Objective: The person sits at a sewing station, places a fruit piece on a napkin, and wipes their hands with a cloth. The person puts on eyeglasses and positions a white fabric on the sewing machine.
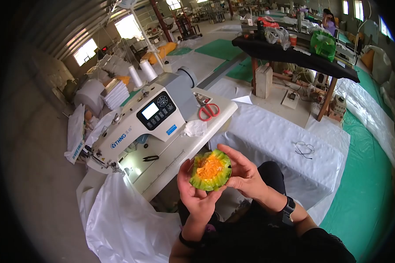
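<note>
Currently, left hand (189,187) and right hand (248,179) both gripping cut green fruit (210,170), orange pulp showing — held beside near edge of surface (163,170). On surface: black snips (151,158), crumpled white tissue (195,129), sewing machine (138,127), red-handled scissors (206,105) toward far right corner — white fabric (118,219) hanging off left end.

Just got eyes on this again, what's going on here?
The person's left hand and right hand hold a cut piece of green-rinded fruit, its orange flesh showing, in front of the sewing table. Neither hand is on the sewing machine. White fabric hangs below its needle end, and red-handled scissors lie on the table.
</note>
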A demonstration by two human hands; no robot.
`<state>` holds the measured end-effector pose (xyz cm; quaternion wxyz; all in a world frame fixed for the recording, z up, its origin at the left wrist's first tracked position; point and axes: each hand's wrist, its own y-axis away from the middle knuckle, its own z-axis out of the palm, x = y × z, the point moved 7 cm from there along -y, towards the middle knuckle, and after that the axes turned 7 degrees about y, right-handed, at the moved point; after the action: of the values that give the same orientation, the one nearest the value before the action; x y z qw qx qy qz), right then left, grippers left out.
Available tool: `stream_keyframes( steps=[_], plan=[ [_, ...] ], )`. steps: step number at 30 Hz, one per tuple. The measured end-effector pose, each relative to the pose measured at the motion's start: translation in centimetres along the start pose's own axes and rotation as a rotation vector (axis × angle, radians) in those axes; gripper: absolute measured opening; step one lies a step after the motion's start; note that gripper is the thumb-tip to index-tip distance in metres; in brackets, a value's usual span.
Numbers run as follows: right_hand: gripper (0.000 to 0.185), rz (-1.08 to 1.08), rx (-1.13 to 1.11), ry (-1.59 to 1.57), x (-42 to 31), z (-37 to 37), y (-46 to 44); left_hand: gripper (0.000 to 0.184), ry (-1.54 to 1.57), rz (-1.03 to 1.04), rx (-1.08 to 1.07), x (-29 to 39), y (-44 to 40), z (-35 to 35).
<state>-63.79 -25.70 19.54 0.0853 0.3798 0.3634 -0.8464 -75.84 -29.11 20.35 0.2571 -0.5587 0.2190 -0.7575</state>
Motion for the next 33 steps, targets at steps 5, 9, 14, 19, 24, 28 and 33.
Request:
stream_keyframes(
  steps=[5,9,14,19,24,28,33],
  plan=[
    [0.074,0.056,0.04,-0.102,-0.1,0.3,0.2,0.095,-0.056,0.078,-0.005,0.4,0.0,0.2],
    [0.07,0.125,0.07,-0.166,0.4,0.2,0.3,0.099,-0.173,0.113,-0.003,0.5,-0.2,0.3],
    [0.07,0.126,0.078,-0.166,1.9,-1.0,0.8,0.101,-0.248,0.134,0.009,0.5,-0.4,0.1],
    [0.07,0.077,0.117,-0.161,0.7,-0.4,0.1,0.105,-0.214,0.095,0.027,0.3,-0.4,0.1],
    [0.065,0.173,0.092,-0.406,0.9,-0.3,-0.1,0.107,-0.394,0.229,-0.09,1.2,-1.0,-0.1],
    [0.061,0.199,0.026,-0.434,-0.8,-1.2,-0.5,0.066,-0.645,0.199,-0.151,0.4,-2.3,-3.9],
    [0.08,0.144,-0.2,-0.109,-7.8,3.2,-1.4,0.012,-0.967,-0.146,-0.068,-8.4,-3.2,-18.5]
  ],
)
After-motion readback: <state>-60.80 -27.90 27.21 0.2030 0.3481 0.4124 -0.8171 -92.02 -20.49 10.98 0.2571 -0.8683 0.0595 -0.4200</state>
